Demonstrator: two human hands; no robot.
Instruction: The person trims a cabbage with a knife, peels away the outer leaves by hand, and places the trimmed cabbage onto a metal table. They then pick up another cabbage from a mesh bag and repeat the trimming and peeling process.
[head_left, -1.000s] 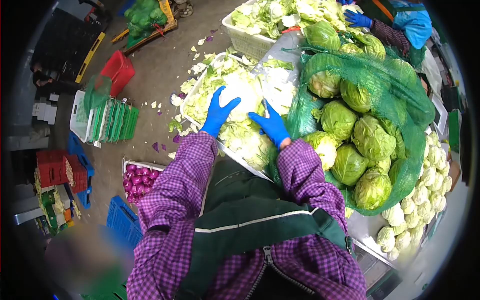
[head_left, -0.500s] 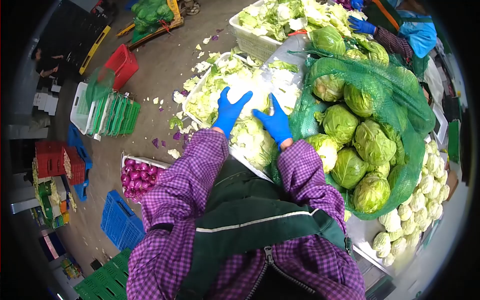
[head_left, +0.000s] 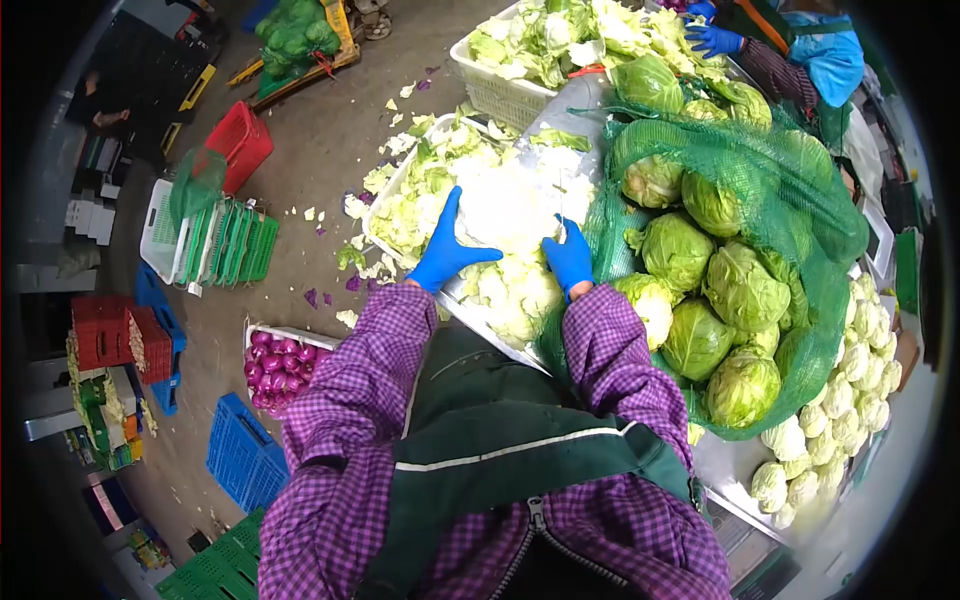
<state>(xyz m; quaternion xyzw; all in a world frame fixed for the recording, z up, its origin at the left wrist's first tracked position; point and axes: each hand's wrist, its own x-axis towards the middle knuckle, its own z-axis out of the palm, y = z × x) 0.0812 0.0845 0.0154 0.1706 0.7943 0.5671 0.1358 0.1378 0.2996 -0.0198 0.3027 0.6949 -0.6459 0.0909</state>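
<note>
My left hand (head_left: 450, 249), in a blue glove, is over the near left side of a white crate (head_left: 487, 328) heaped with loose cabbage leaves (head_left: 512, 292). Its thumb points right and its fingers stretch forward, spread wide. Across from it, my right hand (head_left: 570, 257), also blue-gloved, hovers by the crate's right side with thumb and fingers apart. Between and beyond both hands the leaves are washed out by glare. Just right of my right hand lies a green mesh sack (head_left: 625, 140), opened around several whole cabbages (head_left: 746, 284).
Trimmed pale cabbages (head_left: 815, 445) are piled on the metal table at right. Another leaf-filled crate (head_left: 500, 97) stands ahead, near a co-worker's gloved hand (head_left: 714, 40). Left on the floor are a crate of purple onions (head_left: 282, 365), a blue crate (head_left: 245, 455) and scattered leaf scraps.
Both hands have moved apart; the right went slightly right and lower, and the left fingers and thumb shifted down. The view has shifted slightly.
</note>
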